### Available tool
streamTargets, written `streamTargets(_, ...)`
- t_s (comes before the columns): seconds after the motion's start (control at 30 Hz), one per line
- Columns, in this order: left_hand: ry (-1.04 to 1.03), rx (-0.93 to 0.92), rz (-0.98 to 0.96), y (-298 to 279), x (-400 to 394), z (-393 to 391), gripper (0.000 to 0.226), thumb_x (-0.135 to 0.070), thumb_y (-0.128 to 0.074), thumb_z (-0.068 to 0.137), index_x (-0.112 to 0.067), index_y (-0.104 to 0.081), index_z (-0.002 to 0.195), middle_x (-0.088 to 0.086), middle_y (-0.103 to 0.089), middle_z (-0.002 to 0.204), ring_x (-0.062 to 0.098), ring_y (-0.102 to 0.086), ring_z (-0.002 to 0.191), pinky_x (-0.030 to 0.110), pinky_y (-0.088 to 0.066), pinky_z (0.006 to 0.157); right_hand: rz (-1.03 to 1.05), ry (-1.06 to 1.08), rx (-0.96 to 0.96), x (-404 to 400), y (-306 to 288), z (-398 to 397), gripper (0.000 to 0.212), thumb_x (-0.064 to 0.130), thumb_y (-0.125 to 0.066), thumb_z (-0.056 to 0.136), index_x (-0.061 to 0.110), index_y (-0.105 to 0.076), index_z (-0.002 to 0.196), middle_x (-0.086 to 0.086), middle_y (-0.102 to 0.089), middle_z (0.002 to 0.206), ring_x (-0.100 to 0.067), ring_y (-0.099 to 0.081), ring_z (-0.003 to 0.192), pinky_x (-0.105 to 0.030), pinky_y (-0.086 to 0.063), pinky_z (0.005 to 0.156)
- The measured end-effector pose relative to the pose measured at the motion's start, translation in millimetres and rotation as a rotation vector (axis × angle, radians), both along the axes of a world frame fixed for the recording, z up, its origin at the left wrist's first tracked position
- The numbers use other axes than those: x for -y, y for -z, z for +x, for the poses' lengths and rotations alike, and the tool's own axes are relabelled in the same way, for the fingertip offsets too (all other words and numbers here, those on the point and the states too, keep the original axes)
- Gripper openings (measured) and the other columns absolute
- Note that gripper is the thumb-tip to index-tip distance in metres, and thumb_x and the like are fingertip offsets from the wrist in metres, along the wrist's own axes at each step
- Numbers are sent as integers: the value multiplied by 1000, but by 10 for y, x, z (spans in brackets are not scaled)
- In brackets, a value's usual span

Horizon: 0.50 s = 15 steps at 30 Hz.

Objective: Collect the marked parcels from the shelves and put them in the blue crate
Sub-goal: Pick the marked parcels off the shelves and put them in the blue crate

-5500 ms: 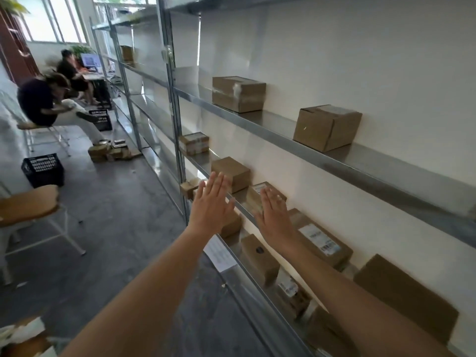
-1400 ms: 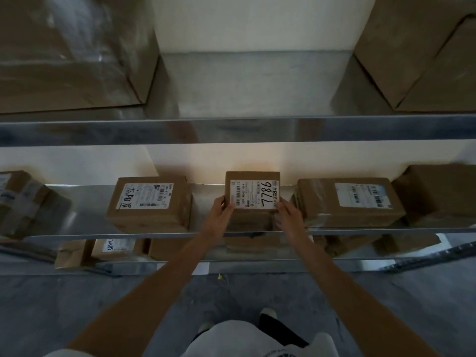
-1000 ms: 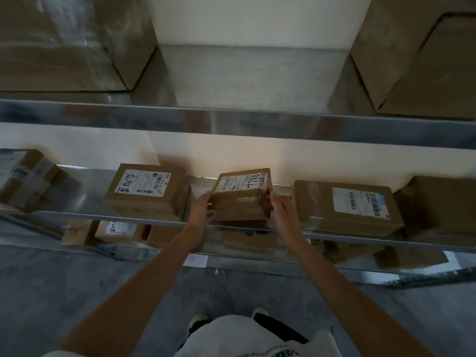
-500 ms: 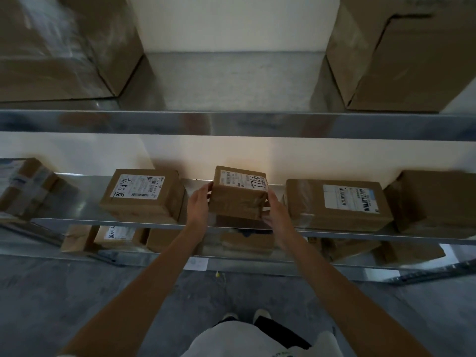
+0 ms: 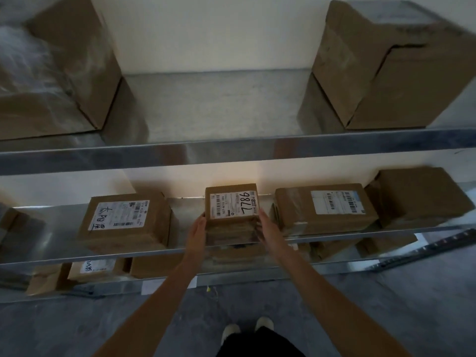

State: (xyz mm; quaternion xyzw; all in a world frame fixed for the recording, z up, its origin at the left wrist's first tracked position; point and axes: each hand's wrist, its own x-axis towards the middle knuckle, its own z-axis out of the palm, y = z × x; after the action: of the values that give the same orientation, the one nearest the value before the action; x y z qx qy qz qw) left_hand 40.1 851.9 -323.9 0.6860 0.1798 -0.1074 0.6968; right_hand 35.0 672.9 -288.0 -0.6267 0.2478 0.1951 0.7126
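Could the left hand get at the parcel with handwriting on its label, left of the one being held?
Probably yes. The handwritten-label parcel sits at the open shelf front, beside the left hand, with bare shelf between. But that hand presses the held parcel, as does the right hand.

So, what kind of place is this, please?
Probably a parcel storeroom or small warehouse: metal shelving in tiers, cardboard boxes with barcode shipping labels, and a hand-numbered parcel between both hands.

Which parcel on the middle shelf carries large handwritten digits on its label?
The small centre parcel, held between the left hand and the right hand. The left neighbour shows handwritten characters; the right neighbour only print.
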Motion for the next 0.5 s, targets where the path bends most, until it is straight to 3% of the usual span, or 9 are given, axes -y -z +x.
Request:
streamTargets(0.07,-70,25,37,-30,26,-41,32,-31,-35,103,-14,-52,123,8,-62,111,30,-60,112,28,-55,74,-116,-37,98,17,-92,-23,30,43,-35,102,26,-60,97,6,-64,95,-9,-62,86,-29,-55,82)
streamTargets(0.13,-162,161,121,-121,130,-73,39,-31,-38,102,-21,-38,140,11,-51,131,27,-56,117,38,-56,86,-339,17,301,129,-174,-73,21,33,-39,103,22,-56,99,13,-56,89,4,-53,76,-12,-45,66)
streamTargets(0.2,-200,383,244,-294,383,-75,41,-30,-38,102,-22,-35,142,7,-40,139,21,-50,123,34,-54,91,-508,165,510,354,-228,-120,17,26,-45,102,15,-57,99,5,-56,88,1,-54,78,-16,-44,67)
streamTargets(0.3,-93,646,344,-514,991,-69,44,-32,-38,99,-18,-40,140,4,-39,143,19,-41,132,32,-41,105,-616,377,604,860,-263,-87,22,24,-49,100,12,-58,116,-1,-54,106,-6,-52,92,-19,-42,79)
streamTargets(0.4,-23,528,412,-588,1619,-85,54,-37,-37,95,-17,-34,146,1,-30,152,15,-27,139,30,-21,115,-737,446,553,1552,-198,6,36,23,-51,99,11,-51,133,-8,-46,132,-18,-48,118,-30,-44,98)
streamTargets(0.5,34,188,345,-331,1972,59,61,-48,-36,98,-16,-28,149,7,-27,154,25,-23,143,47,-23,117,-818,418,370,2180,-50,41,43,29,-48,99,9,-46,137,-13,-42,139,-26,-44,124,-41,-44,98)
